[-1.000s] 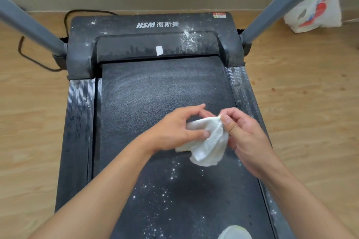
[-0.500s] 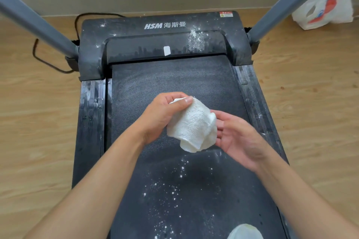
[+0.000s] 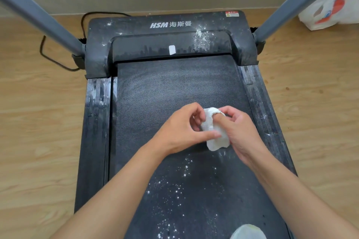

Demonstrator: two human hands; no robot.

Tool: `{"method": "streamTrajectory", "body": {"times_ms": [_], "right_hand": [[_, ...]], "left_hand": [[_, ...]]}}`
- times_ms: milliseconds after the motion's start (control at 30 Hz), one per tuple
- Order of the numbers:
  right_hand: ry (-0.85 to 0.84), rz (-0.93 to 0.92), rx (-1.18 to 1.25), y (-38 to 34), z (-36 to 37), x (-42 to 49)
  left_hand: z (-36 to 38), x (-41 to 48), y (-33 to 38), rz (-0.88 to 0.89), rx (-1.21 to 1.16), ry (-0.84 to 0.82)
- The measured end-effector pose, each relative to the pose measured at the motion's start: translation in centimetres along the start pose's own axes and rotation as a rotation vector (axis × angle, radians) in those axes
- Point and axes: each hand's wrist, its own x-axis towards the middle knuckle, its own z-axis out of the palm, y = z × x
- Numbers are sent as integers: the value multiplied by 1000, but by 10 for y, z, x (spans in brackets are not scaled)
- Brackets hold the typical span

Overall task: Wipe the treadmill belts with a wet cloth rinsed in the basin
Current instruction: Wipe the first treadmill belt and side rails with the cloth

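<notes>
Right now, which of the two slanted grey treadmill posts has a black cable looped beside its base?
The left grey post: the black cable loops on the floor by it; the right post has none.

Plastic bag (image 3: 330,8) far right; black cable (image 3: 40,50) left; wooden floor (image 3: 38,122).

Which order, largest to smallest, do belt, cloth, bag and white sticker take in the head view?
1. belt
2. bag, cropped by the frame
3. cloth, partly covered; unsure against bag
4. white sticker
</notes>
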Motion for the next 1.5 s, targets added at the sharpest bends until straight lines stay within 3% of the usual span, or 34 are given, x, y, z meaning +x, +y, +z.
{"method": "streamTrajectory", "body": {"times_ms": [300, 433, 533, 667, 767, 833, 900, 933, 1000, 1067, 1100, 1167, 1267, 1400, 1500], "right_hand": [[46, -162, -284, 1, -12, 3], [-188, -162, -499, -3, -8, -6], [-363, -14, -561, -9, 8, -18], [-526, 154, -299, -14, 27, -30], [-557, 173, -6, -16, 31, -34], [-531, 189, 145, -15, 28, -32], [-498, 184, 193, -15, 24, -26], [-485, 168, 174, -12, 20, -22], [-452, 142, 134, -8, 16, -16], [-416, 146, 142, -4, 11, -11], [-411, 152, 144, -3, 10, -9], [-425, 156, 144, -4, 8, -9], [-444, 185, 117, -2, 7, -7], [-410, 183, 94, 8, 7, -3], [-277, 123, -37, 11, 9, -3]], "left_hand": [[-13, 8, -5, -10, 12, 113], [-42, 11, 14, 101, 21, 223], [-61, 15, 32, 107, 65, 100], [-70, 25, 41, 157, 178, 10], [-71, 32, 24, 215, 368, 113], [-64, 28, 7, 193, 427, 295], [-54, 17, -4, 2, 339, 527], [-50, 13, -8, -159, 285, 556], [-42, 6, -16, -495, 88, 301], [-35, -1, -22, -644, -155, -72], [-32, -3, -25, -648, -270, -188], [-26, -5, -26, -598, -490, -245], [-20, -4, -25, -428, -678, -109], [-21, 2, -24, -314, -555, 101], [-26, 6, -18, -286, -422, 242]]}}
